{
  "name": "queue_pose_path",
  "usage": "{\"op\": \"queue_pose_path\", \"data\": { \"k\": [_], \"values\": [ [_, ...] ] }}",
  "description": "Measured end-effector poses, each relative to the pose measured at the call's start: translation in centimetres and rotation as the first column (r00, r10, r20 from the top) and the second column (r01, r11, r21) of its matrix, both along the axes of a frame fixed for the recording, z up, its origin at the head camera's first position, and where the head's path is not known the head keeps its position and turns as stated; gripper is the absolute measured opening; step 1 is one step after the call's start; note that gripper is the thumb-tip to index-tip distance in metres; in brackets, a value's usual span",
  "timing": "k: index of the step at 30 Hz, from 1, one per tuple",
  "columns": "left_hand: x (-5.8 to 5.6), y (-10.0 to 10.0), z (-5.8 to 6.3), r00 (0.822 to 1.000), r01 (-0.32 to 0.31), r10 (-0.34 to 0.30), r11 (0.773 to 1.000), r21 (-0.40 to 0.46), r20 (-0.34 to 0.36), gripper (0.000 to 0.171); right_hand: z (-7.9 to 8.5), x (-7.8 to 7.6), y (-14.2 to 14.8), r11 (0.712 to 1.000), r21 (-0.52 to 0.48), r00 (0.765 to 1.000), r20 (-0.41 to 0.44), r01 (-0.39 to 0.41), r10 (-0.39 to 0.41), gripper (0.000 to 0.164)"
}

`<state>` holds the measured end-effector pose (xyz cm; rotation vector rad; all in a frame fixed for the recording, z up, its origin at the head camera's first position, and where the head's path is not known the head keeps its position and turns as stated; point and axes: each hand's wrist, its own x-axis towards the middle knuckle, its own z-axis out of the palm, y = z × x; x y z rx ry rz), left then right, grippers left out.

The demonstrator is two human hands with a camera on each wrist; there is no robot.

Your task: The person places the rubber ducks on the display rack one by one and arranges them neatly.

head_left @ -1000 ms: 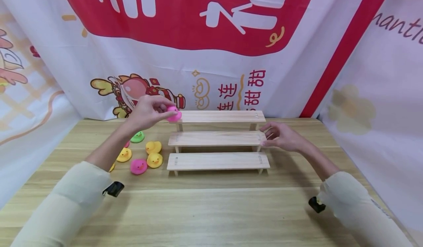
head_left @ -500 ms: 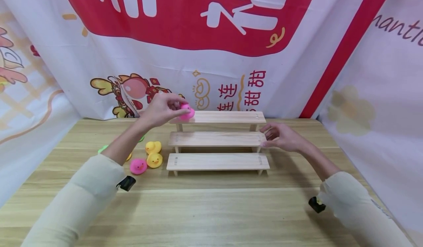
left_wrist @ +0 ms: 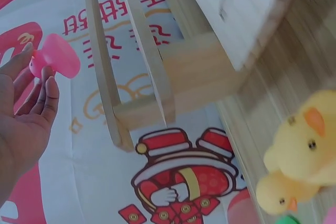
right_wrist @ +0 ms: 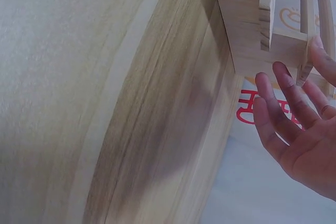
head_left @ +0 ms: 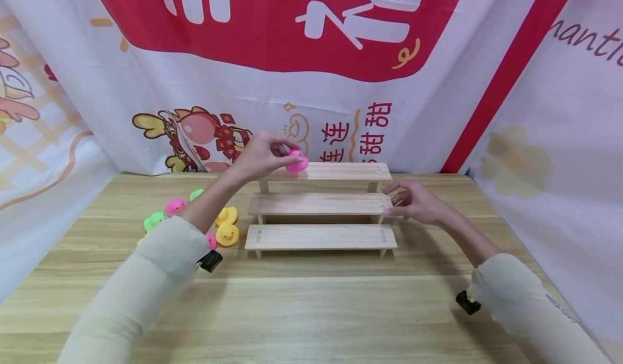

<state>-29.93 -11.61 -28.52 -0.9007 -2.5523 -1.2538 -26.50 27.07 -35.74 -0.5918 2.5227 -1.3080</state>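
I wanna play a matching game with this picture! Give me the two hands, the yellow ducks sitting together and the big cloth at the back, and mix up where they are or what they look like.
Things:
1. left hand
2. right hand
3. two yellow ducks
4. backdrop cloth

Places, colours or states:
A. at the right end of the wooden steps
B. red and white, with writing on it
C. pinching a pink duck
D. on the table, left of the steps

Right pairs: 1-C, 2-A, 3-D, 4-B.
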Motion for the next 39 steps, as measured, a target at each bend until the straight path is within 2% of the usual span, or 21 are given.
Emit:
{"op": "queue_pose_path", "data": {
  "k": [13, 20, 24, 31, 39],
  "values": [
    [-0.4, 3.1, 0.3, 0.999, 0.027, -0.028, 1.000, 0.014, 0.047, 0.028, -0.1, -0.1, 0.0, 1.000, 0.013, 1.000, 0.023, -0.004, 0.004, 0.049],
    [-0.7, 4.5, 0.5, 0.998, 0.058, -0.058, 0.998, 0.022, 0.005, 0.025, 0.3, -0.1, -0.1, 0.999, 0.044, 0.999, 0.034, -0.013, 0.012, 0.051],
    [-0.7, 5.2, 0.5, 0.997, 0.077, -0.078, 0.997, 0.031, 0.020, 0.024, 0.4, -0.2, -0.1, 0.998, 0.058, 0.999, 0.049, -0.019, 0.016, 0.051],
    [-0.8, 6.3, 0.6, 0.998, 0.062, -0.062, 0.998, -0.024, 0.009, 0.027, 0.5, -0.2, -0.1, 0.999, 0.053, 0.998, 0.060, -0.012, 0.008, 0.049],
    [-1.4, 7.9, 0.3, 0.992, 0.098, -0.098, 0.995, 0.001, 0.081, 0.029, 0.5, -0.3, -0.1, 0.999, 0.036, 0.998, 0.069, -0.012, 0.009, 0.049]
  ]
}}
